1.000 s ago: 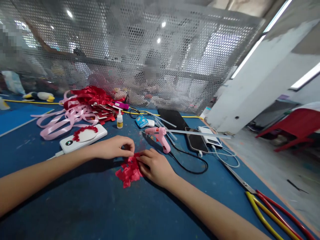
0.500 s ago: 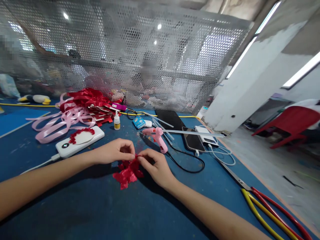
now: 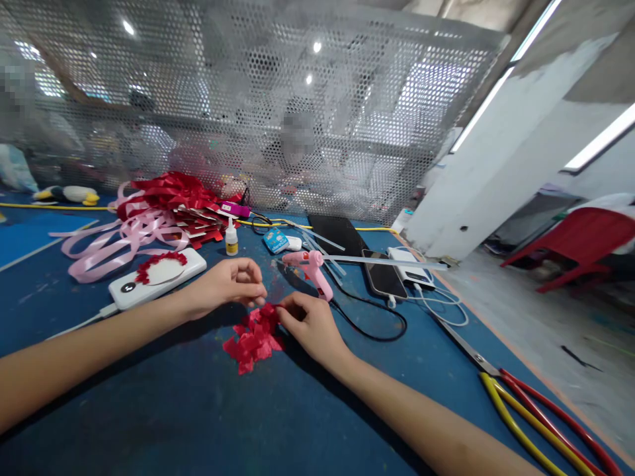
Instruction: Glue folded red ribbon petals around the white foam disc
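Observation:
A small heap of cut red satin ribbon pieces (image 3: 251, 344) lies on the blue table in front of me. At the heap's upper right edge, my right hand (image 3: 310, 324) pinches a red ribbon piece between thumb and fingers. My left hand (image 3: 228, 287) hovers just above the heap's upper left side, its fingers curled and the tips close together; whatever they may hold is too small to make out. Beyond my hands rests a pink glue gun (image 3: 312, 268) with a long glue stick in its back. To the left, a white card disc (image 3: 166, 271) edged with red ribbon sits on a white power bank (image 3: 129, 297).
Pink ribbon loops (image 3: 109, 248) and a red ribbon pile (image 3: 183, 198) lie at the back left, beside a small glue bottle (image 3: 231, 239). Phone (image 3: 384, 274), cables and large scissors (image 3: 489, 370) line the right edge. A perforated metal screen (image 3: 248, 119) stands behind.
My left hand has drawn slightly up and left, parting from my right hand where their fingertips met over the red piece. My right hand stays nearly in place.

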The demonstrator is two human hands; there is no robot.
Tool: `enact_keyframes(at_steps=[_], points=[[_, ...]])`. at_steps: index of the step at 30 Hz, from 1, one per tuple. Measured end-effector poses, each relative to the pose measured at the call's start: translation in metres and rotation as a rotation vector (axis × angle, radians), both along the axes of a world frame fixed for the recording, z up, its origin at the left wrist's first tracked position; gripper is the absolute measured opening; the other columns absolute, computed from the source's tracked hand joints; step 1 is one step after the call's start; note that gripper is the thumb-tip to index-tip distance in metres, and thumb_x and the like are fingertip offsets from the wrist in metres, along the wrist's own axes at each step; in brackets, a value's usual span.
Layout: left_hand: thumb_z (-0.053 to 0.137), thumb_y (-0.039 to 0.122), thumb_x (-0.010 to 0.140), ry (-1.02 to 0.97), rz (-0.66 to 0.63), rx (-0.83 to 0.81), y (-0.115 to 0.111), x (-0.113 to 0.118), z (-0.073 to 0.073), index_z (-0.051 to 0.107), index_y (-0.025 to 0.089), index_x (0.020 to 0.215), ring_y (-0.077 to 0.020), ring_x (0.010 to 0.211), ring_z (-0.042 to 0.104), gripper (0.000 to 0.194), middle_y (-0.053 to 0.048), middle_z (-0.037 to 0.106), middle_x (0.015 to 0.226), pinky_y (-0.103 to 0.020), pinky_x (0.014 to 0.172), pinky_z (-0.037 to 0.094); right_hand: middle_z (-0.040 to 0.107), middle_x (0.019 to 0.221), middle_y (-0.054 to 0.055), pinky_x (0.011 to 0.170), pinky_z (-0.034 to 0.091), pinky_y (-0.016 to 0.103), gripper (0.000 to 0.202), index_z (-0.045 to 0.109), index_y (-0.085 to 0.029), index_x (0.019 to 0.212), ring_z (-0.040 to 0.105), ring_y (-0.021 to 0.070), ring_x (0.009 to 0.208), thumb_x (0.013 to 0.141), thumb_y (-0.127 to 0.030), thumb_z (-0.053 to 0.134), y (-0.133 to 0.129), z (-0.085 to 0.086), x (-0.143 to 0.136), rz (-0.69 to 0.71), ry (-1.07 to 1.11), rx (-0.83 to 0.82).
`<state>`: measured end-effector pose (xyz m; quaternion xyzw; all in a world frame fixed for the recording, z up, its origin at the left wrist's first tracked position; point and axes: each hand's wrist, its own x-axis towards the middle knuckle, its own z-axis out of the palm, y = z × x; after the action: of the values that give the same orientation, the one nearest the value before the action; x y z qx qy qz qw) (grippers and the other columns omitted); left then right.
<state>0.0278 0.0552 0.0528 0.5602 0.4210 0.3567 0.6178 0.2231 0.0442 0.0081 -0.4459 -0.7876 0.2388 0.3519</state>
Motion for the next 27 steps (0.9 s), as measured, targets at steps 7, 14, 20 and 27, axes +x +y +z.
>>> enact_keyframes(at_steps=[7,14,20,27], points=[[0.075,0.019,0.062,-0.122,0.109,0.074,-0.001,-0.002,0.006,0.044,0.018,0.076,-0.0103,0.061,0.061,0.034,0.004,0.061,0.062,-0.021,0.056,0.042,0.065,0.078,0.002,0.059,0.044,0.025,0.016,0.063,-0.018,0.083,0.057,0.0134,0.066,0.07,-0.011,0.055,0.001,0.0,0.002,-0.029,-0.119,0.042],[0.073,0.022,0.065,-0.102,0.034,0.08,-0.01,0.005,0.004,0.047,0.017,0.075,-0.0086,0.061,0.058,0.028,0.005,0.06,0.065,-0.021,0.06,0.043,0.061,0.113,0.007,0.089,0.043,0.036,0.038,0.051,-0.02,0.119,0.054,0.0191,0.102,0.081,-0.022,0.057,-0.009,0.008,0.0,0.287,-0.027,0.178],[0.072,0.024,0.068,-0.03,-0.02,0.208,-0.015,0.007,0.001,0.05,0.017,0.073,-0.0146,0.082,0.063,0.023,-0.001,0.066,0.081,-0.029,0.079,0.047,0.066,0.094,0.003,0.083,0.044,0.032,0.012,0.063,-0.021,0.096,0.057,0.0158,0.091,0.087,-0.023,0.055,-0.009,0.009,0.0,0.32,-0.052,0.143],[0.072,0.024,0.071,-0.309,-0.036,0.111,-0.023,0.011,0.005,0.048,0.019,0.081,-0.01,0.063,0.064,0.026,0.006,0.061,0.07,-0.023,0.063,0.051,0.064,0.094,0.004,0.082,0.045,0.031,0.006,0.065,-0.019,0.083,0.057,0.0153,0.09,0.084,-0.02,0.059,-0.005,0.006,0.0,0.252,-0.084,0.153]])
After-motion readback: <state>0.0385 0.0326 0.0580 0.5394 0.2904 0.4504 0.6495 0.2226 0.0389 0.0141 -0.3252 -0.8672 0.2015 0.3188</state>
